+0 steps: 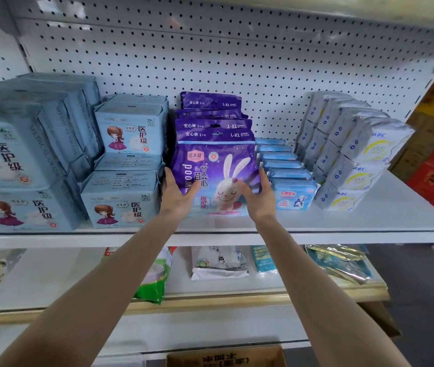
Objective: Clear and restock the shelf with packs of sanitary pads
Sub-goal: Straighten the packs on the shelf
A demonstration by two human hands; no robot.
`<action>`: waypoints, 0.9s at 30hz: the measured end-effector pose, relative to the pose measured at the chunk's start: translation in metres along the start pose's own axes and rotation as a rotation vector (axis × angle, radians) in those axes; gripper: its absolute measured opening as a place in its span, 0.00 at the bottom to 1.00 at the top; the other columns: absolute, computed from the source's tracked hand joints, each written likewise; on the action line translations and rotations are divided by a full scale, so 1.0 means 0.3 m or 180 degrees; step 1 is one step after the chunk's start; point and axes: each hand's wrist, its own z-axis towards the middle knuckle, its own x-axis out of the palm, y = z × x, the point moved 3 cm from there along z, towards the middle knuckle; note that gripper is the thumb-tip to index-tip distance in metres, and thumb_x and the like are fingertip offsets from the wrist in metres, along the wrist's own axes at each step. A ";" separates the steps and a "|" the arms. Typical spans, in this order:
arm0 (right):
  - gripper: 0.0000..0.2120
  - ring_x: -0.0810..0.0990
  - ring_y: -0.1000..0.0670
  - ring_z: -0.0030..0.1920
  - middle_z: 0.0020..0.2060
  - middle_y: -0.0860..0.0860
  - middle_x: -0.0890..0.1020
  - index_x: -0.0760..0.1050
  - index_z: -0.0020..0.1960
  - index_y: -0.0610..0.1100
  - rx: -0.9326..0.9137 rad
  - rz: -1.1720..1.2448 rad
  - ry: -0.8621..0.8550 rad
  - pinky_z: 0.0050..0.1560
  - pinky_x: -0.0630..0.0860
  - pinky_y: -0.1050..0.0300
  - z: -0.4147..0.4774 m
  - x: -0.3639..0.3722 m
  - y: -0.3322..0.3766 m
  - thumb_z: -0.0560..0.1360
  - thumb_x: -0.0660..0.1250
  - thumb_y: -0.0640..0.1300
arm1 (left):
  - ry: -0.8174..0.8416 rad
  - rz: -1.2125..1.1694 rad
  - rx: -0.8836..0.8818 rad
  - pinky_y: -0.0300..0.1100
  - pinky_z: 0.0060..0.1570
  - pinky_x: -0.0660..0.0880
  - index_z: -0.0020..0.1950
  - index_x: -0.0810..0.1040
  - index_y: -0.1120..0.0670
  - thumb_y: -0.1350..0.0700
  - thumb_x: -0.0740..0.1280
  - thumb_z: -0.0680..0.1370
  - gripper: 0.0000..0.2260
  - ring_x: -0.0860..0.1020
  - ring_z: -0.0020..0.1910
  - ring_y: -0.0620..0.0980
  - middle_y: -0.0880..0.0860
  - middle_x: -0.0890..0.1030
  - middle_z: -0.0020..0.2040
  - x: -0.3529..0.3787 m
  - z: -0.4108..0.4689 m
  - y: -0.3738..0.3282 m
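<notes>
left hand point(177, 193), right hand point(259, 197) holding purple pack point(216, 165), white shelf point(369, 221)

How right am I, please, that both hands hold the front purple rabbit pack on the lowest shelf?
Not quite: left hand and right hand hold the front purple rabbit pack, but on the upper white shelf, not the lowest; the head view shows it.

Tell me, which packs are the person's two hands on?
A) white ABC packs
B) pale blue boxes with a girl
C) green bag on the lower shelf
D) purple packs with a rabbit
D: the left hand and right hand hold the two sides of the front purple rabbit pack.
</notes>
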 end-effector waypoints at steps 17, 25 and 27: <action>0.31 0.70 0.48 0.68 0.65 0.50 0.71 0.63 0.75 0.43 -0.0212 0.0534 0.0038 0.68 0.69 0.54 -0.106 -0.030 0.045 0.76 0.71 0.45 | -0.0043 -0.0386 0.0289 0.50 0.74 0.61 0.79 0.55 0.53 0.39 0.70 0.73 0.42 0.64 0.74 0.50 0.52 0.64 0.76 -0.072 -0.135 -0.072; 0.23 0.75 0.49 0.53 0.59 0.48 0.74 0.67 0.71 0.42 -0.0297 0.0686 0.0372 0.47 0.73 0.66 -0.212 0.027 0.064 0.78 0.69 0.45 | -0.0412 -0.0499 0.0262 0.51 0.71 0.65 0.78 0.58 0.53 0.48 0.66 0.79 0.31 0.67 0.71 0.51 0.54 0.66 0.73 -0.188 -0.243 -0.018; 0.23 0.75 0.49 0.53 0.58 0.49 0.74 0.68 0.70 0.42 -0.0288 0.0691 0.0445 0.46 0.74 0.63 -0.241 0.058 0.061 0.78 0.69 0.46 | -0.0595 -0.0599 0.0230 0.48 0.66 0.70 0.76 0.61 0.53 0.49 0.67 0.79 0.28 0.69 0.67 0.50 0.53 0.68 0.69 -0.235 -0.260 0.019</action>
